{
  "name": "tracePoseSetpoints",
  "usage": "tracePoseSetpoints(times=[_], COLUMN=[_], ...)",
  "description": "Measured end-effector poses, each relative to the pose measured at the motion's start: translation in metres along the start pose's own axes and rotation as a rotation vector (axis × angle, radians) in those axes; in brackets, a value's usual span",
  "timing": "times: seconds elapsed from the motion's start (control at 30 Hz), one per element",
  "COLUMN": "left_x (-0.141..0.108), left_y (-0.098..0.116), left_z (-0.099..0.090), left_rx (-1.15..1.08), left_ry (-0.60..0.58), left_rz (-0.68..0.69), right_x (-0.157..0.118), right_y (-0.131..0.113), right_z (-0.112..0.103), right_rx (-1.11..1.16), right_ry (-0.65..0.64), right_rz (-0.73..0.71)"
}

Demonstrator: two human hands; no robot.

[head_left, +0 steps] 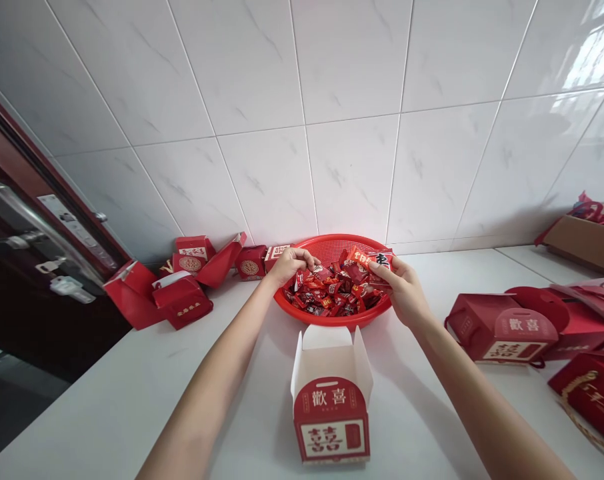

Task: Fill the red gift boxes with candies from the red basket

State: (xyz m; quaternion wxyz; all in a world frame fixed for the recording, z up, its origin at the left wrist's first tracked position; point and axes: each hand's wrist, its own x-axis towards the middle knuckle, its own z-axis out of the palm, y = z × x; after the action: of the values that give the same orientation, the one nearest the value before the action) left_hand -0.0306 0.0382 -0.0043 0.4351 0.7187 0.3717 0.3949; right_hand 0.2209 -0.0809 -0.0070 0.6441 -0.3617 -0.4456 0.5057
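A red plastic basket (339,321) by the tiled wall holds many red-wrapped candies (327,293). At its left side my left hand (293,263) pinches a small wrapped candy (322,272) just above the pile. Over the basket's right side, my right hand (399,287) is closed on red candy packets (379,259), one with an orange-red wrapper. In front of the basket, an open red and white gift box (332,427) stands upright with its flaps spread. Its white inner walls show; its bottom is hidden.
Several red boxes (185,300) stand at the left, near a dark door with a metal handle (32,233). More red gift boxes (517,330) crowd the right side of the white table (182,373). A cardboard box (582,240) sits at the far right by the wall.
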Motion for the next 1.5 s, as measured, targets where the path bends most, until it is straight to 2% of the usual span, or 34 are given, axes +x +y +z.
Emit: tracePoseSetpoints(times=[0.17, 0.43, 0.67, 0.8, 0.97, 1.2, 1.5], left_x=[0.000, -0.004, -0.004, -0.003, 0.000, 0.002, 0.002], left_y=[0.001, 0.008, 0.004, 0.003, 0.002, -0.001, -0.004], left_z=[0.001, 0.014, 0.016, 0.015, 0.013, 0.005, 0.000], left_rx=[0.093, 0.342, 0.512, 0.497, 0.347, 0.152, 0.103], left_ry=[-0.025, -0.287, -0.253, -0.303, -0.390, -0.214, -0.026], left_rz=[-0.029, -0.194, -0.159, -0.170, -0.159, -0.078, -0.020], right_x=[0.000, 0.000, 0.000, -0.001, -0.001, -0.002, -0.002], right_y=[0.002, 0.005, 0.005, 0.004, 0.004, 0.004, 0.003], right_z=[0.000, 0.000, 0.001, 0.002, 0.002, 0.003, 0.003], right_rx=[0.004, -0.004, -0.037, -0.051, -0.069, -0.067, -0.092], right_ry=[-0.007, -0.016, -0.014, -0.008, -0.009, -0.010, 0.002], right_rz=[-0.001, -0.015, -0.014, -0.017, -0.022, -0.028, -0.023])
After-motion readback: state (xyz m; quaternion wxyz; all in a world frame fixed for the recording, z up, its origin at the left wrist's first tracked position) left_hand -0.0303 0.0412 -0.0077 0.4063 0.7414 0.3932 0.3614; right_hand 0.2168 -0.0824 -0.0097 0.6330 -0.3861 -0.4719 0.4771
